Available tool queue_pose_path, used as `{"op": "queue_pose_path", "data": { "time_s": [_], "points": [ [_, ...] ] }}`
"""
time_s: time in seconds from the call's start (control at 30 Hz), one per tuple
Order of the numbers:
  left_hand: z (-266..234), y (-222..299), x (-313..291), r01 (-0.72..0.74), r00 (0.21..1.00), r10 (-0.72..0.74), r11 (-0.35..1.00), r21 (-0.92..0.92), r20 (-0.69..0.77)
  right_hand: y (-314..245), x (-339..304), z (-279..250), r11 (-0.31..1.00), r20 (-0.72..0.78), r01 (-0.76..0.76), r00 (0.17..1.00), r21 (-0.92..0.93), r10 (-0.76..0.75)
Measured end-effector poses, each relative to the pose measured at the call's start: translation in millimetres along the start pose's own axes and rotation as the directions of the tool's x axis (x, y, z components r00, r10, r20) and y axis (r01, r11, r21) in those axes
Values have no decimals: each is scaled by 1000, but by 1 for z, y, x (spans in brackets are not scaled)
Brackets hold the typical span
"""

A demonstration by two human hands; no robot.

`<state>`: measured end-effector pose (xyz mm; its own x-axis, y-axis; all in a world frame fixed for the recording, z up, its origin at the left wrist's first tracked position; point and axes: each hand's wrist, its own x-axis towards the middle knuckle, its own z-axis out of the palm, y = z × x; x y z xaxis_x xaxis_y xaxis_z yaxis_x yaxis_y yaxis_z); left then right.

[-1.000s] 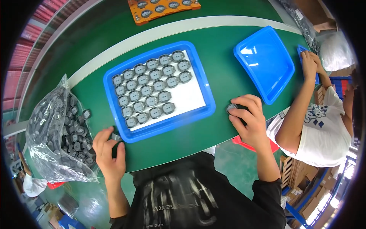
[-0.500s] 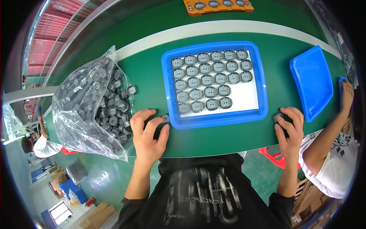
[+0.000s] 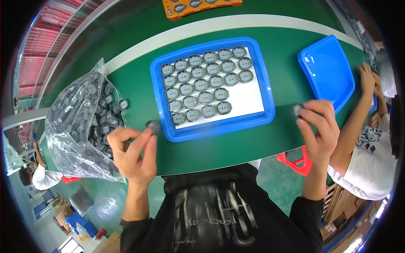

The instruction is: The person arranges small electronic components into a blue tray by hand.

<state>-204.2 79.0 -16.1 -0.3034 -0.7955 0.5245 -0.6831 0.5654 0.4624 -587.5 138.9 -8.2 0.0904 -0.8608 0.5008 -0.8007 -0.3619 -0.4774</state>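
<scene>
A small rounded grey plastic part point(image 3: 153, 127) is pinched between the thumb and fingertips of my left hand point(image 3: 134, 157), just left of a blue tray point(image 3: 271, 103). My right hand point(image 3: 320, 128) grips a similar grey part point(image 3: 298, 110) at its fingertips, over the green table right of the tray. Several like parts point(image 3: 205, 98) stand in rows on a white sheet point(image 3: 245, 98) inside the tray. The front right of that sheet is bare. Beyond my left hand, a clear plastic bag point(image 3: 69, 122) lies with its mouth spread, full of loose grey parts point(image 3: 110, 121).
Another blue tray point(image 3: 327, 69) sits at the right, close to my right hand. An orange fixture point(image 3: 198, 6) holding grey parts is beyond a pale rail point(image 3: 236, 20). A co-worker's arm point(image 3: 352, 116) reaches in at the far right. A red stool point(image 3: 297, 162) stands below the table edge.
The view has shifted, so the trays and bag appear farther left. Both hands have lifted slightly with their grey parts, which look more raised off the table.
</scene>
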Motion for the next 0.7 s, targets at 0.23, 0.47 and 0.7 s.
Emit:
{"op": "queue_pose_path", "data": {
  "time_s": [0.23, 0.47, 0.7],
  "points": [
    [85, 59, 68, -309, 934, 338, 927, -215, 114, -6, 56, 38, 988, 221, 121, 965, 99, -140],
    [115, 57, 77, -269, 922, 299, 952, -150, 247, 10, 58, 52, 994, 316, 87, 943, 63, -103],
    [113, 53, 79, -177, 921, 216, 974, -144, 325, 12, 60, 61, 988, 312, 147, 938, 37, -151]
  ]
}}
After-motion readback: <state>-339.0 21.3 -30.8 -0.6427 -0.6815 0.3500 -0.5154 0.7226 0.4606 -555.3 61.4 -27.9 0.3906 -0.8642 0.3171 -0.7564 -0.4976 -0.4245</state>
